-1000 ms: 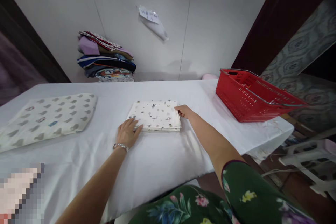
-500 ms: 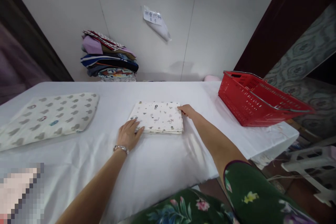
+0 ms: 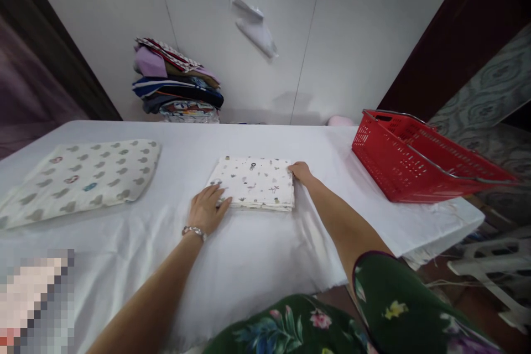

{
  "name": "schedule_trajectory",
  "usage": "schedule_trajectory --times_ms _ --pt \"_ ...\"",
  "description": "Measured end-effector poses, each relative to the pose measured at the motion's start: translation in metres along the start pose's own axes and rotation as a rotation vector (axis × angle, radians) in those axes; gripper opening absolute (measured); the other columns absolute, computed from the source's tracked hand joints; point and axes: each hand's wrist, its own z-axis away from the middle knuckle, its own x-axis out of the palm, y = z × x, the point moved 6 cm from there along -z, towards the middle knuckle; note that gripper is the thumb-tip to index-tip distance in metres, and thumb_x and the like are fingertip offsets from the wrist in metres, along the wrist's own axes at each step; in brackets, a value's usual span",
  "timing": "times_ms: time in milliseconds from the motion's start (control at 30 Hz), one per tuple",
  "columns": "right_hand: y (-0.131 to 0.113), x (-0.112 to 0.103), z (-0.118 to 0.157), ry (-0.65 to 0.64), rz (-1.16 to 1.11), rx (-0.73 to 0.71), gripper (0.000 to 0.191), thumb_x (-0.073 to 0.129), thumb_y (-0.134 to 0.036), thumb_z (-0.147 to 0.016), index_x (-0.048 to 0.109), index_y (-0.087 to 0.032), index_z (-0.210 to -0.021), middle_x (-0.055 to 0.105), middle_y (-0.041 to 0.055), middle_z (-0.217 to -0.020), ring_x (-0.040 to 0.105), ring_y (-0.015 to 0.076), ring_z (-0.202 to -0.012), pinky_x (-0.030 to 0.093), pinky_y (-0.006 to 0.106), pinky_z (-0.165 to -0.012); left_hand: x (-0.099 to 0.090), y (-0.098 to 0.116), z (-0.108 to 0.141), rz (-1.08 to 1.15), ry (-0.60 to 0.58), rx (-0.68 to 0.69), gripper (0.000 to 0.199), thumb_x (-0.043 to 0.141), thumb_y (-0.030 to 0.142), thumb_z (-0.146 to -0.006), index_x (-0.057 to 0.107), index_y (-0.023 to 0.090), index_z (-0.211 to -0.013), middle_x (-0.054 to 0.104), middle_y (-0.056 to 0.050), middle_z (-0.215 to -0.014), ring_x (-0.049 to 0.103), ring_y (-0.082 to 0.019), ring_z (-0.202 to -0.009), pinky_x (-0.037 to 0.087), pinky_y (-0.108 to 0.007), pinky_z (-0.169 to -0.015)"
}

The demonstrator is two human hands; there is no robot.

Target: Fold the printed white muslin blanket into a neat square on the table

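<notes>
A folded white cloth (image 3: 256,182) with small printed figures lies flat on the white-covered table (image 3: 265,249) in front of me. On its near left corner rests my left hand (image 3: 207,207), fingers spread and stretched out, a bracelet at the wrist. My right hand (image 3: 301,171) is at the far right corner, its fingers closed on the cloth's edge; the thumb is mostly hidden. The layers of the fold show along the near edge.
Left of me lies a larger white cloth (image 3: 103,174) with grey shapes. A pile of folded fabrics (image 3: 178,80) stands by the wall at the back. On the right is a red plastic basket (image 3: 398,166), with a white stool (image 3: 493,271) below the table's edge.
The view has shifted slightly, so everything sits a little differently in it. Both hands keep their places at the folded cloth. The paper on the wall has curled up.
</notes>
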Motion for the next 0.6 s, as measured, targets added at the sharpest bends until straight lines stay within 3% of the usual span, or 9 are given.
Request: schedule_trajectory --times_ms 233,600 --pt "0.001 0.002 0.020 -0.066 -0.171 0.007 0.021 0.060 -0.034 -0.072 0.059 -0.013 -0.074 0.053 -0.0021 -0.051 0.046 0.0074 -0.041 0.033 0.019 -0.044 0.000 0.001 0.000 -0.003 -0.003 -0.017 0.044 0.039 0.050 -0.083 0.059 0.022 -0.110 0.052 -0.008 -0.128 0.041 -0.025 -0.122 0.032 -0.043 -0.100" --pt "0.010 -0.006 0.106 -0.249 -0.444 0.030 0.025 0.063 -0.027 -0.071 0.047 -0.019 -0.088 0.060 -0.0044 -0.058 0.040 0.0045 -0.036 0.029 0.017 -0.039 -0.001 0.003 -0.001 0.022 -0.002 -0.029 0.043 0.041 0.049 -0.082 0.060 0.023 -0.111 0.052 -0.007 -0.128 0.041 -0.026 -0.122 0.031 -0.044 -0.101"
